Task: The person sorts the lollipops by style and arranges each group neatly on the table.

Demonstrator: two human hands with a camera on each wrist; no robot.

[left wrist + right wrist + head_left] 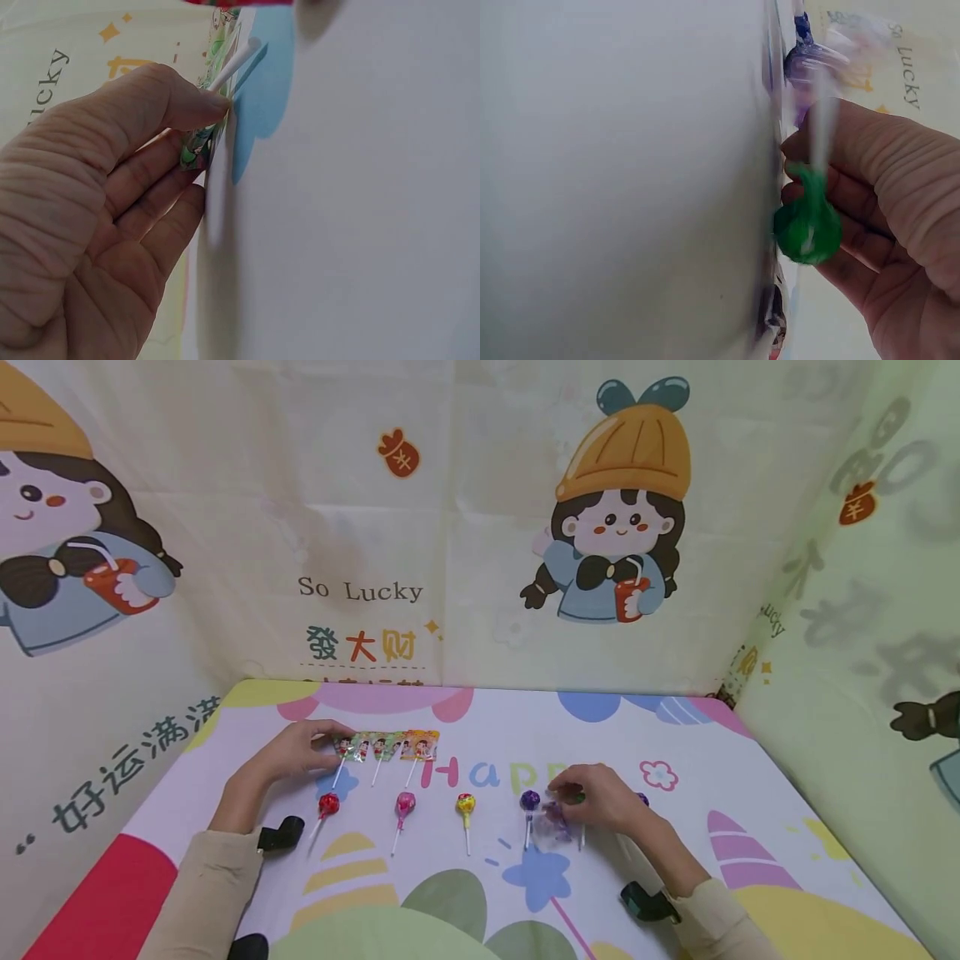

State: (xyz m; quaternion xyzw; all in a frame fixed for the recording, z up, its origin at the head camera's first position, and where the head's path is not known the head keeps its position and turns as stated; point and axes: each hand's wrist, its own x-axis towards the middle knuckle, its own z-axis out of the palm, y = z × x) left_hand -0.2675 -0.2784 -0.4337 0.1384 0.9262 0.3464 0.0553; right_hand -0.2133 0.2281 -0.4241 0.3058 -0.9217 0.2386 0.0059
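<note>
My left hand pinches the edge of the leftmost flat lollipop in a clear printed wrapper, at the back left of the table. Beside it lie a green-wrapped flat lollipop and an orange one, sticks towards me. My right hand holds a clear, purple-tinted wrapped piece by its fingertips; its exact shape is blurred. Next to it is a purple ball lollipop. A green ball lollipop, its stick blurred, shows in front of the right fingers in the right wrist view.
Red, pink and yellow ball lollipops lie in a row across the table. Another dark purple lollipop is partly hidden behind the right wrist. Printed cloth stands behind the table and along both sides.
</note>
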